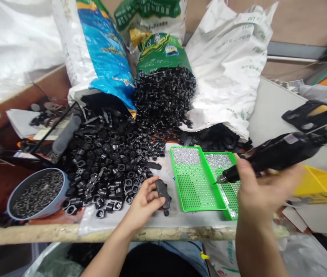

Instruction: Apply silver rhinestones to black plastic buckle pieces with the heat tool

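My left hand [143, 204] pinches a flat black plastic part [163, 193] against the table just left of the green trays. A black electric screwdriver [278, 154] is gripped in my right hand [263, 188], its tip [219, 181] over the right green tray [223, 169]. Both green perforated trays hold small silver screws; the left tray [193, 179] has screws heaped at its far end. A big heap of black plastic parts [114, 154] lies left of my left hand.
Open sacks [163, 77] spill black parts at the back. A grey bowl of small dark pieces [36, 194] sits near the left table edge. A yellow bin [319, 184] stands at right. The wooden table edge [94, 234] runs along the front.
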The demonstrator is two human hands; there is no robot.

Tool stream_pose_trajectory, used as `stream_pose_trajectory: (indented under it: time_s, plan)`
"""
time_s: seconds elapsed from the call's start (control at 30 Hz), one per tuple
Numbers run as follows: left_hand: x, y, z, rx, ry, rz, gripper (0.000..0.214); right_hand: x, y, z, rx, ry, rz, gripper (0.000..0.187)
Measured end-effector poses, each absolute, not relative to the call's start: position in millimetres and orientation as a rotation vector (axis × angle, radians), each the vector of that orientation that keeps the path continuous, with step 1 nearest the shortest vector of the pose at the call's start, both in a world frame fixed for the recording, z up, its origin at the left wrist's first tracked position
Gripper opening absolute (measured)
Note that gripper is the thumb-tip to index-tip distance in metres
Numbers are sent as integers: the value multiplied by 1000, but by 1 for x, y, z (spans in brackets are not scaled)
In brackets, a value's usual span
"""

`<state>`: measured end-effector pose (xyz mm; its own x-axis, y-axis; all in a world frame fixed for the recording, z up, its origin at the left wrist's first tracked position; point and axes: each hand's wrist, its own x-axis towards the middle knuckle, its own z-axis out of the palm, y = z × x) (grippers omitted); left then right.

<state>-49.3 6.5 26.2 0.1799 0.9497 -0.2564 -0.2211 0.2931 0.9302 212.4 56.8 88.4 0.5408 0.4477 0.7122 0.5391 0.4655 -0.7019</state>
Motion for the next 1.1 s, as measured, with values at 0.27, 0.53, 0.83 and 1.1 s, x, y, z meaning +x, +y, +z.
stream_pose_trajectory:
  time_s: [0.27, 0.53, 0.83, 1.1]
  plan:
    - [-107, 1, 61, 809, 1097, 1302, 72, 118, 85, 66, -961, -2206, 380, 12]
    - [-108, 2, 56, 947, 1204, 1473, 65, 78, 101, 31, -1294, -2332, 765, 16]
    - [-91, 3, 55, 1259, 1457, 1426, 65, 77, 56, 67, -728, -1865, 460, 27]
    - [-84, -1, 65, 1397, 1546, 1342, 65, 85, 52, 59, -828, -1643, 931, 35]
